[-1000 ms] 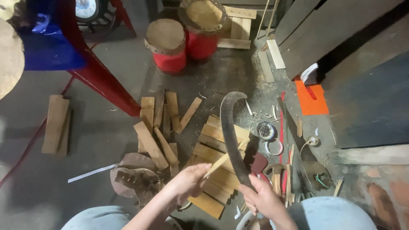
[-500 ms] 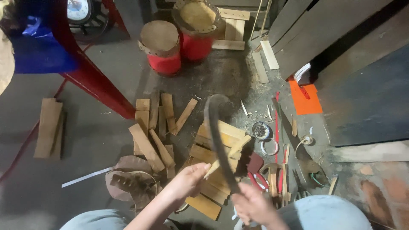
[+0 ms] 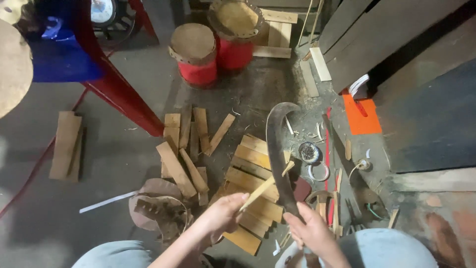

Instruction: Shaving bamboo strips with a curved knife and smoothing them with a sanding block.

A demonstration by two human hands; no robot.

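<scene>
Compared with half a second ago, the curved knife [image 3: 278, 149] stands a little more upright and its hooked tip is now nearer to the two red drums [image 3: 197, 54]. The thin wooden stick [image 3: 265, 184] also lies more across the blade than before.

The right hand [image 3: 311, 232] has its fingers closed around the lower end of the knife, at the bottom of the view, between the knees in light blue cloth. The left hand [image 3: 223, 213] pinches the near end of the stick with fingers together. The far end of the stick touches the blade about in its middle.

The blade is dark, dull metal, long and bent like a sickle. The stick is pale, narrow and flat. Under both hands lies a heap of flat wooden pieces [image 3: 250, 178], light brown and with rough cut ends, on a grey, dusty concrete floor [image 3: 114, 164]. The drums are round, with red sides and tan skin tops. A red metal leg [image 3: 121, 94] crosses the upper left.
</scene>
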